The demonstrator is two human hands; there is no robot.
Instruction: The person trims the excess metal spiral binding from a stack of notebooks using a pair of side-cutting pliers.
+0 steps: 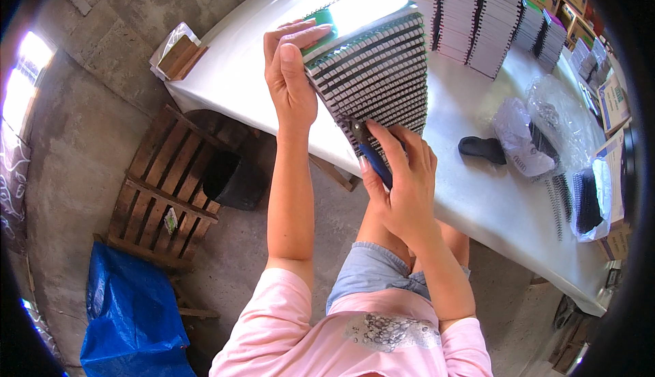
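A tall stack of spiral-bound notebooks [382, 70] stands at the table's near edge, its black and white coil bindings turned toward me. The top notebook has a green cover [326, 23], partly washed out by glare. My left hand [293, 80] grips the upper left corner of the stack, fingers bent over the cover and thumb along the side. In my right hand [413, 179] is a pair of blue-handled cutting pliers [375, 158]. Their dark jaws touch or nearly touch the coil ends low on the stack's left side. The exact bite of the jaws is too small to make out.
Taller notebook stacks [464, 22] rise at the back right. Right of me on the white table [471, 193] lie a black pouch-like item [482, 150], clear plastic bags [522, 138] and loose black coils [558, 203]. A wooden pallet [164, 186] and blue tarp [133, 309] are at left.
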